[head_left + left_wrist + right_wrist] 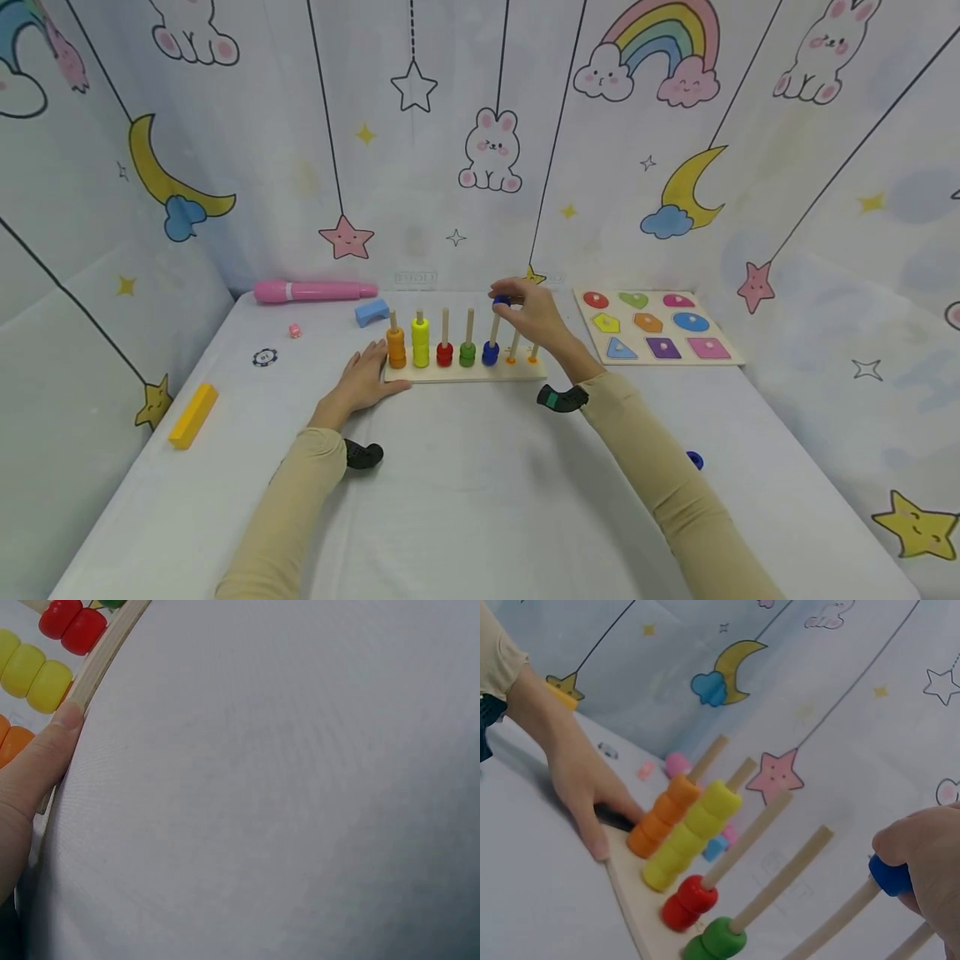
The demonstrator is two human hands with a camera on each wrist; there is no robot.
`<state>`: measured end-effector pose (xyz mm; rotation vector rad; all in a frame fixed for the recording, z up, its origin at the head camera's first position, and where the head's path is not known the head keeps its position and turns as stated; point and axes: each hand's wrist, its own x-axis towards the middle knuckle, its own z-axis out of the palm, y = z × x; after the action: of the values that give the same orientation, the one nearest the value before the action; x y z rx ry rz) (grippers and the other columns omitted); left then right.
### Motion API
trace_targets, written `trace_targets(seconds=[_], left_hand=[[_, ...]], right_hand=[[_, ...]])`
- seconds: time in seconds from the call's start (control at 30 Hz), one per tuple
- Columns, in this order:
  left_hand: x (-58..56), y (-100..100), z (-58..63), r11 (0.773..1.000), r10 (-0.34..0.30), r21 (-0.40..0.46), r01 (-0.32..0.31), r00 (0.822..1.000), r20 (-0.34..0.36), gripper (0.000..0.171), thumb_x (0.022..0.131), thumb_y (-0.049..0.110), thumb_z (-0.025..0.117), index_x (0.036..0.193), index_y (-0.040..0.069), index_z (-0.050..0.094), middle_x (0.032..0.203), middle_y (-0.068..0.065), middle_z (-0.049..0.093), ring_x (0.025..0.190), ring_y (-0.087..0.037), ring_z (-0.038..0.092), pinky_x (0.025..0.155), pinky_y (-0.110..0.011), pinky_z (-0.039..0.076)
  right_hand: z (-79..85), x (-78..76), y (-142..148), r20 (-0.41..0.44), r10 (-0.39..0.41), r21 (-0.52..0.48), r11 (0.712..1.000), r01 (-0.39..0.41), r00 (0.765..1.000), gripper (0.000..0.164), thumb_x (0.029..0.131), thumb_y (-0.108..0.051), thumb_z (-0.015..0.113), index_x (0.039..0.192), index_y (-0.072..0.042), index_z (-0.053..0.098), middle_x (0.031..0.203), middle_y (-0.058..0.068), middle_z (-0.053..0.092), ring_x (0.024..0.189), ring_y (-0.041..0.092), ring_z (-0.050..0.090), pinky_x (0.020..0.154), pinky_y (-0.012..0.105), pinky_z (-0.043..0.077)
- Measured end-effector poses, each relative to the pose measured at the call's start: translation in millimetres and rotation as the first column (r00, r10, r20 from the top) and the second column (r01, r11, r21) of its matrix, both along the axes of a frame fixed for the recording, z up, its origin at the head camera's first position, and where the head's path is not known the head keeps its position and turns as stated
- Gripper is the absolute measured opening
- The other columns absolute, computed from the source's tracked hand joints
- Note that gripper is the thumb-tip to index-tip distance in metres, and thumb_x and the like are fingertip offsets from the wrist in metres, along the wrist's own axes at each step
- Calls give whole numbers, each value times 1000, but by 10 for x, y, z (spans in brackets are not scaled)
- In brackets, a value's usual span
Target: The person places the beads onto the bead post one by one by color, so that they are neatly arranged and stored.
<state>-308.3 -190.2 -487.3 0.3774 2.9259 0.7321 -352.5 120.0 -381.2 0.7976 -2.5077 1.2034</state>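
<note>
A wooden peg counting board [465, 375] lies at the back middle, with coloured beads on its upright pegs. My right hand [528, 312] pinches a blue bead [891, 876] at the top of the peg that has blue beads [491, 354] at its foot. My left hand [363, 379] rests against the board's left end, its thumb [45, 757] along the front edge and its fingers at the side. Nearest to it are the orange beads [396, 348] and yellow beads [420, 343]. Red beads [445, 354] and green beads [467, 354] sit low on their pegs.
Right of the board lies a shape puzzle [656, 329]. Another blue bead [695, 460] is beside my right forearm. To the left are a pink microphone-like toy [318, 291], a blue block [372, 312], a small pink cube [295, 331], a round chip [265, 357] and a yellow bar [193, 416].
</note>
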Motion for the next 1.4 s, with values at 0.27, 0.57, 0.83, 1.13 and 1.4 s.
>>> trace_targets(seconds=[0.27,0.57,0.83,1.13,1.4], left_hand=[[-26,-9,-21,1000,-6,5,6,1000,-1,93,86,51,62,147,-5,19,153,-23,16,142,-35,8,115,-50,0],[-24,2,-18,1000,1,8,-1,1000,9,94,86,51,63,148,-4,19,153,-23,17,142,-35,8,115,-50,0],[-21,-1,-18,1000,4,5,-5,1000,18,94,86,51,63,148,-5,19,153,-23,16,142,-35,7,114,-50,-1],[-7,0,0,1000,-1,16,1,1000,11,93,86,49,64,147,-5,20,153,-24,17,142,-36,8,114,-50,-1],[-2,-4,8,1000,-4,5,4,1000,7,93,86,50,63,147,-6,20,153,-24,17,142,-36,8,114,-50,0]], right_hand=[[4,-9,2,-8,26,14,1000,-26,1000,32,86,-3,67,117,1,60,110,11,66,102,24,63,91,28,50],[6,33,204,23,23,-58,998,-22,999,27,90,-7,64,116,-1,61,110,11,66,103,25,63,91,31,50],[138,362,572,25,21,-161,987,-17,999,23,90,0,61,112,5,61,108,19,66,100,32,62,89,35,52],[-46,680,1145,168,-1,-60,998,11,986,28,92,-2,59,118,7,57,114,22,63,106,35,60,88,17,48],[-318,970,1652,205,-21,-44,999,31,979,25,91,0,59,115,8,59,111,23,63,103,37,60,84,12,47]])
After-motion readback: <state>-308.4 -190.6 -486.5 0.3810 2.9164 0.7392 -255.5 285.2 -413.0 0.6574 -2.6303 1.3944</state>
